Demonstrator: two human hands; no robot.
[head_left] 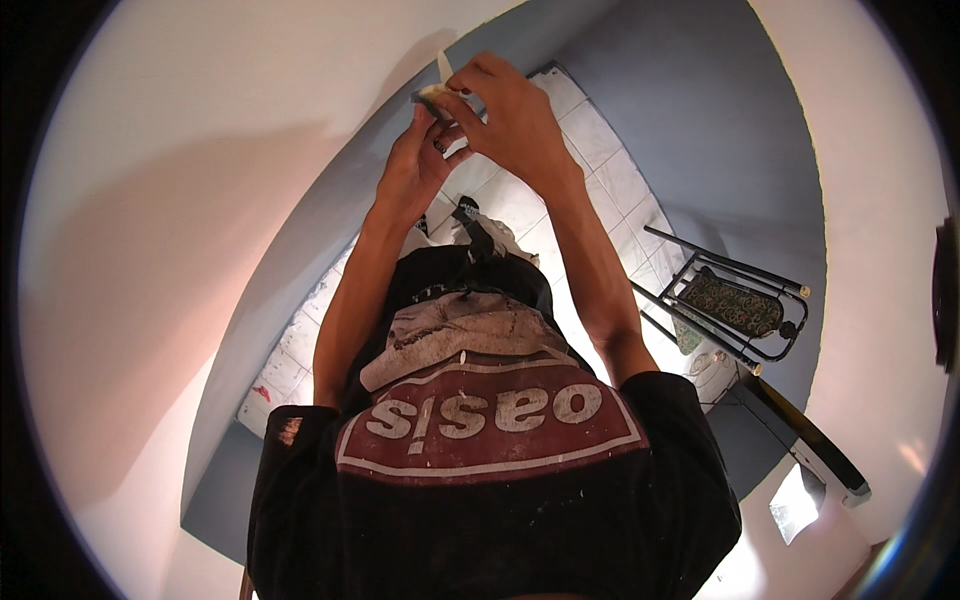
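Up ahead, beside the wall, both my arms are raised and my hands meet around a small pale, rounded item that looks like a roll of tape. A narrow whitish strip sticks up from it. My left hand grips the roll from below, thumb against its near side. From the right, my right hand closes its fingers at the roll's right edge, by the foot of the strip. Those fingers partly hide the roll, so its exact kind is hard to make out.
A wall, pale above and blue-grey below, curves around me. At right a black metal-framed chair with a patterned seat stands on the white tiled floor. Behind it are loose cables, a long dark object and a bright panel.
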